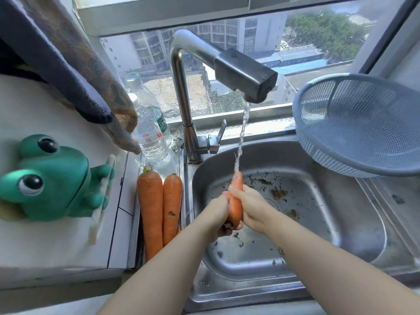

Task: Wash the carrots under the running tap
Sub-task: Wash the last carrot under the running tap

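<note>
Over the steel sink point(354, 228) I hold one orange carrot point(235, 206) upright, its thin tip in the stream of water point(241, 137) falling from the metal tap point(246, 75). My left hand point(219, 218) grips its thick lower end. My right hand point(251, 206) wraps the carrot's middle from the right. Two more carrots point(151, 210) point(171, 205) lie side by side on the sink's left ledge, stem ends pointing away from me.
Dirt specks lie in the sink basin. A blue mesh colander point(361, 123) rests at the back right. Two plastic water bottles point(150, 130) stand left of the tap. A green frog holder point(52, 178) sits on the white counter; cloths point(75, 64) hang above it.
</note>
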Tool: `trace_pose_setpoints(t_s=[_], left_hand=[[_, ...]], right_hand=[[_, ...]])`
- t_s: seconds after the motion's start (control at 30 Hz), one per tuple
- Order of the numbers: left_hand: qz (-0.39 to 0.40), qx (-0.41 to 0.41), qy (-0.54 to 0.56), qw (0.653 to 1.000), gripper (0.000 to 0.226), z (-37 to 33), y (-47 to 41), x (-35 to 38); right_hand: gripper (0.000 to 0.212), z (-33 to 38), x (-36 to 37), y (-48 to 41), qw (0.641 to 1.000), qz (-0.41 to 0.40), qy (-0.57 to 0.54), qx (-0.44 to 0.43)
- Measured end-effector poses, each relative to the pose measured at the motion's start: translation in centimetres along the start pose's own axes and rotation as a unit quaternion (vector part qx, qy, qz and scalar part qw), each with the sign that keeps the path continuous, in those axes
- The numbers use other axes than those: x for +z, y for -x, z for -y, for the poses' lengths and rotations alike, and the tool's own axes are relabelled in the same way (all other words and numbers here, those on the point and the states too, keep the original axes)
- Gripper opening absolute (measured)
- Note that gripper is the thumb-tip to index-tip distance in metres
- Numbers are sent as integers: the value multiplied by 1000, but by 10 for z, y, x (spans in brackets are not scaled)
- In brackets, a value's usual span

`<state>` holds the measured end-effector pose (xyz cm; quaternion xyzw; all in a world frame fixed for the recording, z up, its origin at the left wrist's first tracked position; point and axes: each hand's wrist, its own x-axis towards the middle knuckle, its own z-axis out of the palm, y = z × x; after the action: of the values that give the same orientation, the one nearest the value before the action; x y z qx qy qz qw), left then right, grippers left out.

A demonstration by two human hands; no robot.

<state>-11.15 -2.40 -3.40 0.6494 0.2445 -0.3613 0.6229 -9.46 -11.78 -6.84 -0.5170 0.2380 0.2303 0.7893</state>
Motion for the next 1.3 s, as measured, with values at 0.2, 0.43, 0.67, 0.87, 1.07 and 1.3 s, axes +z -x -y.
trace_pose_setpoints(t_s=[0.2, 0.43, 0.67, 0.87, 1.07, 1.3], left_hand=[[9, -9, 42, 999, 23, -6, -5, -5], [34, -9, 28, 999, 31, -9, -2, -8], [32, 17, 22, 999, 36, -10, -1, -3], [41, 0, 57, 997, 26, -13, 2, -5], [46, 13, 41, 998, 37, -19, 4, -6], [48, 10, 41, 998, 40, -22, 7, -9]], right_hand=[[87, 4, -8, 6, 994, 82, 38, -59], [46, 11, -10, 9, 998, 54, 6, -39], [61, 21, -13, 8, 996, 56, 59, -42], [83, 21, -12, 12, 990, 111, 81, -33], [57, 37, -19, 12, 987, 160, -14, 18], [73, 39, -15, 15, 978, 167, 124, -29]])
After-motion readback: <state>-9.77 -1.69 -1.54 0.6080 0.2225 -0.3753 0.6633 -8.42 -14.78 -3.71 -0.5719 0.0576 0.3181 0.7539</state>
